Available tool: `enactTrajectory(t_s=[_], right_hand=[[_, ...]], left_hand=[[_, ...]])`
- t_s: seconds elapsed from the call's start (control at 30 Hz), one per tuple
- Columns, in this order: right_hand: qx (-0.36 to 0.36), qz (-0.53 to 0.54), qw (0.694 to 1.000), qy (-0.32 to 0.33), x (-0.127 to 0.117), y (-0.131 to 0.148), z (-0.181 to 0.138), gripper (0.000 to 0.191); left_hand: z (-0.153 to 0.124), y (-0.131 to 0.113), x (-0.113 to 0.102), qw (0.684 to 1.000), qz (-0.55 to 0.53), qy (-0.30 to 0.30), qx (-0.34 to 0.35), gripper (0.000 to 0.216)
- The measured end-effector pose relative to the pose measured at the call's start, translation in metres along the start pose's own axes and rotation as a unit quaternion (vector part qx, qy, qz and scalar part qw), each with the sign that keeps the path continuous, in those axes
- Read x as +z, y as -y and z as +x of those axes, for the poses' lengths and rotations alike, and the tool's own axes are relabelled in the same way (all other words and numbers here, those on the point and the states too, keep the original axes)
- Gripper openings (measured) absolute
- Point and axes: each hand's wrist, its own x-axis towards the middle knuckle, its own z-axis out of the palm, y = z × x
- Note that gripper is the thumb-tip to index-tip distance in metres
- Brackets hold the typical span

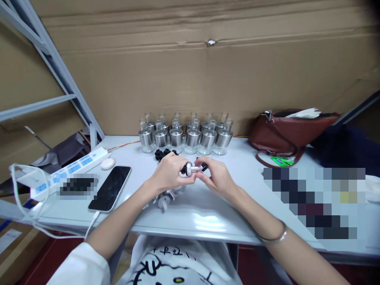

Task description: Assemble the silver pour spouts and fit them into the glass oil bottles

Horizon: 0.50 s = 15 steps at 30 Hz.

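Observation:
My left hand [170,171] and my right hand [216,175] meet over the middle of the pale table [192,215], both closed on one small white pump part [194,169] with black ends. Beneath my left wrist lie several loose white pump parts [166,199]. A few black caps [162,153] sit just beyond my left hand. Farther back stand two rows of small glass bottles with silver collars [185,136].
A black phone [111,187] on a charging cable lies to the left, with a white power strip [69,168] and a small white case [107,163] beside it. A brown leather bag [289,132] sits at the right, cardboard [190,63] behind, a metal rack [50,75] at left.

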Motion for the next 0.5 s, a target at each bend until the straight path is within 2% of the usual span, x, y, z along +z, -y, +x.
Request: enactTrajectory(t_s=[0.17,0.3,0.4,0.5], right_hand=[[0.006,-0.011,1.000,-0.026,-0.003,-0.001,0.001,0.046],[-0.016,-0.052,0.998,0.004,-0.010,-0.006,0.009,0.053],[-0.120,-0.161,0.980,-0.009,-0.012,-0.015,0.015,0.050],[-0.265,-0.270,0.922,-0.079,-0.012,-0.021,0.016,0.048]], left_hand=[[-0.001,-0.002,0.001,0.999,-0.012,-0.025,-0.022,0.038],[-0.002,-0.002,0.006,0.997,-0.047,-0.020,-0.048,0.049],[-0.003,0.000,0.010,0.997,-0.048,-0.023,-0.062,0.059],[-0.006,-0.001,0.014,0.999,-0.013,-0.012,-0.027,0.068]])
